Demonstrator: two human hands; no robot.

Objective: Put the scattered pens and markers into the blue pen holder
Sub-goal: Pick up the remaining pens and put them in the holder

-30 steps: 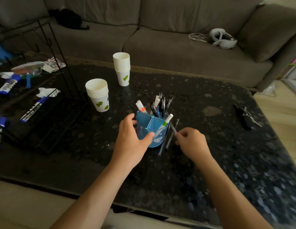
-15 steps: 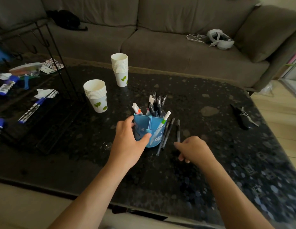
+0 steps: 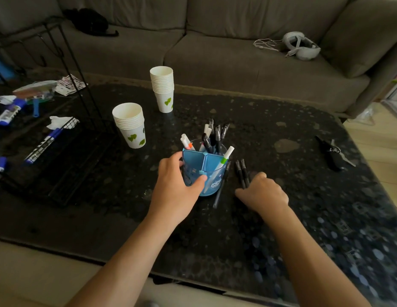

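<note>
The right hand (image 3: 263, 193) lay knuckles-up over the near ends of two black pens (image 3: 242, 172) on the table (image 3: 304, 218); its fingertips were hidden, so whether they had closed on the pens could not be told. The left hand (image 3: 176, 187) was wrapped around the blue pen holder (image 3: 212, 171), thumb on the front wall. Above that grasp, the holder's compartments held upright black pens and white markers. A third pen (image 3: 220, 189) lay against its right side, between the hands.
</note>
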